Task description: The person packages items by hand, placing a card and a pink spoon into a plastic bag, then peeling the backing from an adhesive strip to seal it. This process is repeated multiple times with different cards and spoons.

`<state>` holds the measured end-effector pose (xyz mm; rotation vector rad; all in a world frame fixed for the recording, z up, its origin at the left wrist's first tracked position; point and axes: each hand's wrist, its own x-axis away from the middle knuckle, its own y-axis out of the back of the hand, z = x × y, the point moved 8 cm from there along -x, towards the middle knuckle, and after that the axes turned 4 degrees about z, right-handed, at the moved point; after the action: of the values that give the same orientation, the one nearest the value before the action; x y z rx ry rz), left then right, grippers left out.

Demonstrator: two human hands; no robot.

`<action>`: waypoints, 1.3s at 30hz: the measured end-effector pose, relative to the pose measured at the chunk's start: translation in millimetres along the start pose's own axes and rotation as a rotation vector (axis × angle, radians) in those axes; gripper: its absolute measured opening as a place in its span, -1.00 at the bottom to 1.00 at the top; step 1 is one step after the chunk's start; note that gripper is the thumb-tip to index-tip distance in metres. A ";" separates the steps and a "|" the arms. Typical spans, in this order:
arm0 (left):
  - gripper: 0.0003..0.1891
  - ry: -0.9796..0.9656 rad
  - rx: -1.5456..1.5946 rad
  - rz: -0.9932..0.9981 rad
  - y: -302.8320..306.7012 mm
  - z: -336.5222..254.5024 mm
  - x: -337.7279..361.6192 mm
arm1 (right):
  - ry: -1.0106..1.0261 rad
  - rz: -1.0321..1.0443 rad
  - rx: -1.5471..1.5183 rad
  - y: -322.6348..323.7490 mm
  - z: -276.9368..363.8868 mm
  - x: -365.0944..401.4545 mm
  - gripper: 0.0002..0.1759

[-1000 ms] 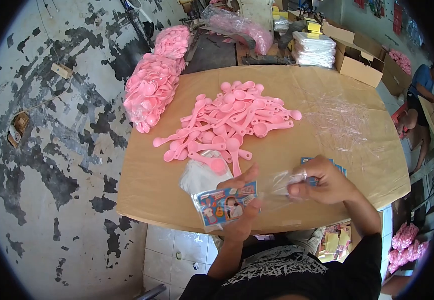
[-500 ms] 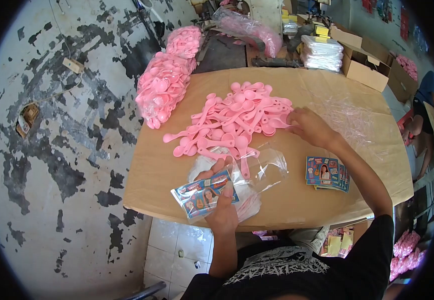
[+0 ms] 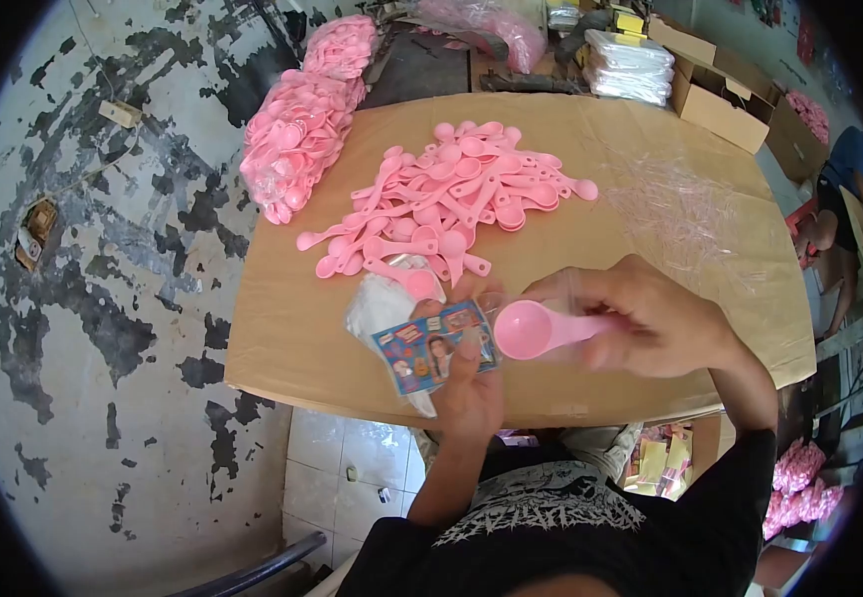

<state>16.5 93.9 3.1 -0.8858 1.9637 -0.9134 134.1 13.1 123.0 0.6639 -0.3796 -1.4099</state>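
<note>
In the head view my left hand (image 3: 473,393) is closed on a blue printed card (image 3: 431,353), its thumb pressed over the front. Clear plastic film (image 3: 573,289) shows between my two hands; its edges are hard to make out. My right hand (image 3: 665,313) grips a pink scoop spoon (image 3: 526,330) by its handle, the bowl pointing left towards the card. Beneath and beside my left hand lie thin clear plastic bags (image 3: 372,310). Beyond both hands is a heap of pink scoop spoons (image 3: 466,184).
Brown paper covers the table (image 3: 282,343). Bagged pink spoons (image 3: 297,134) stand at its left edge. Thin clear strips (image 3: 675,209) lie on the right. Stacked clear packs (image 3: 630,65) and a cardboard box (image 3: 720,104) are at the back. Another person (image 3: 834,214) sits at far right.
My right hand has come back from the heap with a pink spoon, close to my left hand. The view has shifted slightly. The card stack on the right is now hidden.
</note>
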 end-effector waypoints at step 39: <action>0.11 -0.173 -0.695 0.174 -37.9 17.3 0.4 | -0.165 -0.281 0.331 82.8 15.6 74.0 -0.85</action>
<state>40.9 69.8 26.7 -1.0983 2.1841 -0.0261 199.5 -60.5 176.7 0.8989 -0.6804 -1.6933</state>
